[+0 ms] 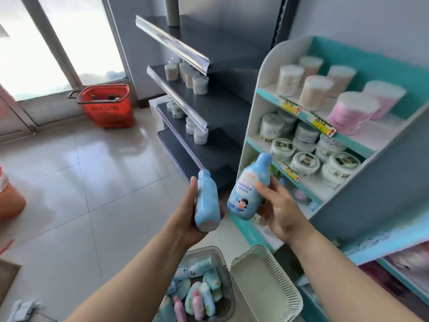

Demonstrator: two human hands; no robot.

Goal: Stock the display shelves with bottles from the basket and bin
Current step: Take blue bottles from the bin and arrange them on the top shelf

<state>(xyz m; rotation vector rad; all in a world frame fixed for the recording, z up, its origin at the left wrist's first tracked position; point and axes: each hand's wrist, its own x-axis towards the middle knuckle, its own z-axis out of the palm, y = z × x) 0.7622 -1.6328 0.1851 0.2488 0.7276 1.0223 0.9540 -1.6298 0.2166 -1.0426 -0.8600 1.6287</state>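
Observation:
My left hand (pixel 189 214) grips a light blue bottle (pixel 206 203) with its plain back side toward me, cap pointing up. My right hand (pixel 282 208) holds a second blue bottle (pixel 247 189) showing a cartoon label, tilted toward the white and teal display shelf (pixel 251 126). Both bottles hang in the air in front of the shelf's lower tiers. Below my arms a clear bin (pixel 226 275) holds several blue, green and pink bottles. Beside it sits a white slotted basket (pixel 267 287) with no bottles showing inside.
The teal shelf carries tubs of cotton swabs and round jars on its upper tiers. A dark grey shelf unit (pixel 209 112) with several small jars stands to the left. A red shopping basket (pixel 106 104) sits by the glass door. An orange container (pixel 9 201) is at the left edge.

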